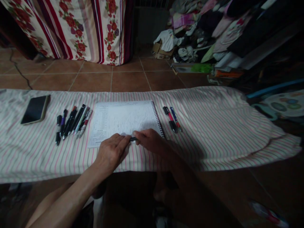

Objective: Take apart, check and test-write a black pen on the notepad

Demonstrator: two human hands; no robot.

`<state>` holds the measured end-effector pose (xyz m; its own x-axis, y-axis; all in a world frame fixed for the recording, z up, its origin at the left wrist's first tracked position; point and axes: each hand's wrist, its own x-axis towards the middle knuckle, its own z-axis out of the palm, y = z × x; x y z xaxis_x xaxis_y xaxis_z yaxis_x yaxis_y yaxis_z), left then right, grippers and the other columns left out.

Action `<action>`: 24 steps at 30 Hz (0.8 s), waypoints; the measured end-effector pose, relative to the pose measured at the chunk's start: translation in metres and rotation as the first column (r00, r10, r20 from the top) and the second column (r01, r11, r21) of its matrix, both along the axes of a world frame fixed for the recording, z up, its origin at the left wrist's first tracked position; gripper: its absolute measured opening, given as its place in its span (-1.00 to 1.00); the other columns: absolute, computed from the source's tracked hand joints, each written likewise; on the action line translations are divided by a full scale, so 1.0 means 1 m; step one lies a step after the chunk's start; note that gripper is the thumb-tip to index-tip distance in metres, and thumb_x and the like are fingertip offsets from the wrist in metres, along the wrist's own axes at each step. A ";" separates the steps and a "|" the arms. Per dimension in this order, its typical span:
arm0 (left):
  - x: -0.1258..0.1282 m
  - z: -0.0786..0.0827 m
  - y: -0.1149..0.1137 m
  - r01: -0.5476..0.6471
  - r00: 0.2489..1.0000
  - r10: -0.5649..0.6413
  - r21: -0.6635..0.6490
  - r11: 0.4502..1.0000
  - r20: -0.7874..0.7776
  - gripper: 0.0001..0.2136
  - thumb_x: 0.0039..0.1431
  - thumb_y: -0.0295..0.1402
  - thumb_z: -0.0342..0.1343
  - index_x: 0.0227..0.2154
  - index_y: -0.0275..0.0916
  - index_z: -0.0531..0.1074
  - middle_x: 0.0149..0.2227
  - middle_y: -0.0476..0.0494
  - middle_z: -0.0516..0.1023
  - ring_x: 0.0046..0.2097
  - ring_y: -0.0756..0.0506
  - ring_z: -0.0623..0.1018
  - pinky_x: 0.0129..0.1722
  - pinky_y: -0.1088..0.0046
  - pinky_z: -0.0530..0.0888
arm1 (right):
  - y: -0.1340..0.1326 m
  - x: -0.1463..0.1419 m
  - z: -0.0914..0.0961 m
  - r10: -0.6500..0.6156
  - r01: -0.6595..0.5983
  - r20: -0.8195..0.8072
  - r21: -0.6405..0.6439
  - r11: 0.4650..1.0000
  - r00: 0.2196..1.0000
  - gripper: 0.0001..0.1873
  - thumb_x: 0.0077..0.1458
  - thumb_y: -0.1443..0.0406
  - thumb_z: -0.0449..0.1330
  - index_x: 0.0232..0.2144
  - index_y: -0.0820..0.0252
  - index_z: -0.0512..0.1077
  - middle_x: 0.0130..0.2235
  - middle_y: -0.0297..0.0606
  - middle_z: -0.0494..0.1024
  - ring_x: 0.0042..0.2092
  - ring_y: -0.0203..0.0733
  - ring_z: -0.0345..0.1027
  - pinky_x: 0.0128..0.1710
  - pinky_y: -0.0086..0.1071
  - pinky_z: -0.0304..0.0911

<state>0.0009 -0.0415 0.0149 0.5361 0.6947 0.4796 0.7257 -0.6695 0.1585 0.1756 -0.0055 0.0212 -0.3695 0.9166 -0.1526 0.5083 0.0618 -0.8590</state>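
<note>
A spiral notebook point(123, 118) lies open on a striped cloth point(213, 126), its page covered in scribbles. My left hand point(111, 153) and my right hand point(152, 141) meet at the notebook's near edge. Both pinch the two ends of one dark pen point(133, 138), which shows between the fingertips. A row of several pens point(72, 122) lies left of the notebook. Two more pens point(173, 118) lie right of its spiral binding.
A dark smartphone point(35, 109) rests at the cloth's left end. Beyond the cloth is brown tiled floor point(95, 79), a floral bedsheet point(71, 28) hanging at the back left, and a heap of clothes and boxes point(201, 34) at the back right.
</note>
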 end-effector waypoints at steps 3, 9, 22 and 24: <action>0.001 0.000 -0.002 -0.019 0.999 0.018 -0.042 0.999 -0.029 -0.70 0.18 -0.44 -0.07 -0.05 -0.40 0.35 -0.45 -0.18 0.53 -0.42 -0.10 0.47 -0.47 0.41 0.44 | 0.001 -0.001 -0.002 -0.035 0.025 -0.060 -0.163 0.986 0.998 -0.49 0.12 0.09 -0.05 -0.75 0.20 0.30 -0.81 -0.48 0.09 -0.74 -0.43 -0.04 -0.66 -0.45 -0.08; 0.003 -0.005 0.005 -0.048 0.959 0.142 -0.350 0.936 0.246 -0.74 0.14 -0.36 -0.01 -0.16 -0.28 0.49 -0.40 -0.17 0.57 -0.36 -0.10 0.52 -0.36 0.39 0.44 | 0.002 -0.002 -0.006 -0.241 0.185 -0.241 -0.233 0.955 0.940 -0.66 0.07 0.04 0.03 -0.35 0.20 0.36 -0.67 -0.41 0.40 -0.69 -0.37 0.21 -0.72 -0.52 0.03; 0.017 0.010 0.011 0.622 0.374 0.691 -0.720 0.308 0.619 -0.81 0.01 -0.32 0.18 -0.56 -0.37 0.48 -0.57 -0.04 0.44 -0.64 0.17 0.20 -0.60 0.58 0.16 | 0.007 0.002 -0.001 -0.324 0.054 -0.688 -0.383 0.922 0.649 -0.71 -0.12 0.24 0.26 -0.24 0.07 0.50 -0.19 -0.27 0.58 -0.55 -0.45 0.09 -0.63 -0.47 -0.16; 0.017 0.008 0.010 0.635 0.372 0.691 -0.713 0.298 0.620 -0.81 0.01 -0.32 0.18 -0.55 -0.38 0.47 -0.56 -0.05 0.44 -0.64 0.17 0.20 -0.61 0.58 0.14 | 0.008 -0.001 -0.004 -0.312 0.081 -0.690 -0.346 0.935 0.654 -0.74 -0.12 0.25 0.26 -0.28 0.08 0.51 -0.25 -0.29 0.59 -0.54 -0.43 0.14 -0.58 -0.47 -0.05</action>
<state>0.0182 -0.0315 0.0230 0.3160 0.8932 -0.3201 -0.2625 0.4065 0.8751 0.1750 0.0029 0.0171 -0.2821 0.9461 -0.1591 -0.3090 -0.2466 -0.9185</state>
